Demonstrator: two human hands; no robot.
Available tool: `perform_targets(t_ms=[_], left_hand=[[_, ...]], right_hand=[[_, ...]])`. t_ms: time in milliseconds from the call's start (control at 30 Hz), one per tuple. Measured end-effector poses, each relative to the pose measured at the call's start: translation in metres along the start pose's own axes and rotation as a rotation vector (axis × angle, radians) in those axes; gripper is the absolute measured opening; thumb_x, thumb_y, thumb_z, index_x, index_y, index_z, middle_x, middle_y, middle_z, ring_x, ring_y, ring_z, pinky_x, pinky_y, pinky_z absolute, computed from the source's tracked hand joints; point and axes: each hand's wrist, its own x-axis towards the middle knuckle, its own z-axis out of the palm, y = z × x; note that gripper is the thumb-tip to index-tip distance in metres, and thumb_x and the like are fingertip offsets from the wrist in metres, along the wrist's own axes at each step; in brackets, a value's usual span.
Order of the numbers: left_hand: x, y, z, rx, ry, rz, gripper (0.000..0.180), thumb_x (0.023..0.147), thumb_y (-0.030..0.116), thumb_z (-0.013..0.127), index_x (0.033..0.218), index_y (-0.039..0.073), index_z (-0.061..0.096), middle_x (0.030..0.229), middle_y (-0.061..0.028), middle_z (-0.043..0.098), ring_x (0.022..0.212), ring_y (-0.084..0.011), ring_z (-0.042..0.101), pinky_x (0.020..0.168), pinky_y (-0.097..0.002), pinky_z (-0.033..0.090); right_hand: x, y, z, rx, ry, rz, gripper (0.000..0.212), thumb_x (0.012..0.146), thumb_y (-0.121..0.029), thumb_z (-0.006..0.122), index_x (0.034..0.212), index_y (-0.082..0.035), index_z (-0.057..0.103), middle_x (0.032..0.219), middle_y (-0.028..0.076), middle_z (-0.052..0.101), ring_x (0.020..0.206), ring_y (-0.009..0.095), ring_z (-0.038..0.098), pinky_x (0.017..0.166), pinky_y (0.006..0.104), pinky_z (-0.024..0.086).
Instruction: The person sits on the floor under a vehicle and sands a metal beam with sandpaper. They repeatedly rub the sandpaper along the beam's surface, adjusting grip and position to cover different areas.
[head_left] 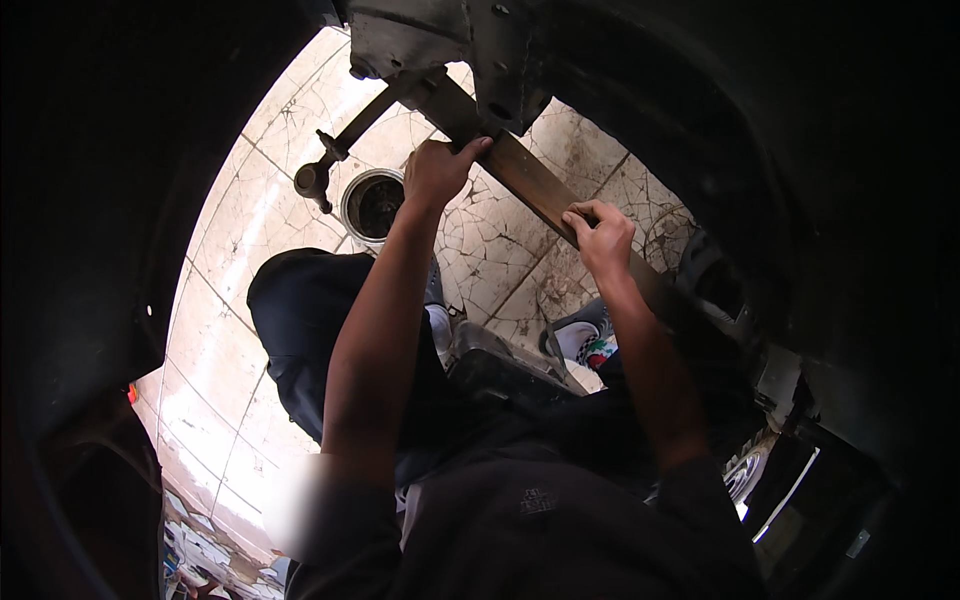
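Observation:
A long flat brownish bar (530,180) runs slantwise from under the dark metal bracket (410,40) down to the right, where shadow swallows its lower end. My left hand (438,172) grips the bar's near edge close to the bracket, thumb laid along it and fingers partly hidden. Further down the same bar, my right hand (604,238) pinches its edge between thumb and bent fingers. To the left of my left hand, a dark rod with a rounded joint end (312,180) sticks out from beneath the bracket.
A round open tin (373,205) with dark contents stands on the cracked tile floor (500,240). Dark curved panels (800,120) surround me on both sides. A black object (510,372) lies between my legs. Littered scraps (210,550) show at the lower left.

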Motion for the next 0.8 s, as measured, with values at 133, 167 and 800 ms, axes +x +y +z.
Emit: perform_targets(t_ms=[133,167,800], left_hand=[[-0.003,0.014,-0.003,0.098,-0.024,-0.078,0.088,0.089,0.079,0.065,0.091,-0.008,0.079,0.099,-0.029,0.077,0.104,-0.0446,0.075,0.094,-0.0511,0.056],[-0.004,0.013,-0.003,0.109,-0.027,-0.087,0.088,0.089,0.079,0.065,0.092,-0.008,0.079,0.099,-0.0291,0.077,0.104,-0.0446,0.075,0.095,-0.0511,0.056],[0.001,0.009,0.003,0.099,-0.009,-0.088,0.092,0.085,0.083,0.066,0.091,-0.008,0.077,0.096,-0.029,0.076,0.101,-0.043,0.075,0.09,-0.0511,0.057]], right_hand=[[0.031,-0.039,0.025,0.0,0.02,-0.034,0.02,0.084,-0.02,0.088,0.095,-0.005,0.082,0.092,0.014,0.079,0.087,0.03,0.077,0.082,0.0397,0.059],[0.044,-0.052,0.037,-0.01,0.019,-0.064,0.021,0.084,-0.021,0.088,0.095,-0.005,0.082,0.091,0.014,0.079,0.087,0.031,0.077,0.082,0.0403,0.059],[0.056,-0.053,0.039,0.061,-0.025,-0.03,0.023,0.084,-0.022,0.089,0.099,-0.006,0.084,0.093,0.012,0.081,0.085,0.024,0.079,0.082,0.0354,0.06]])
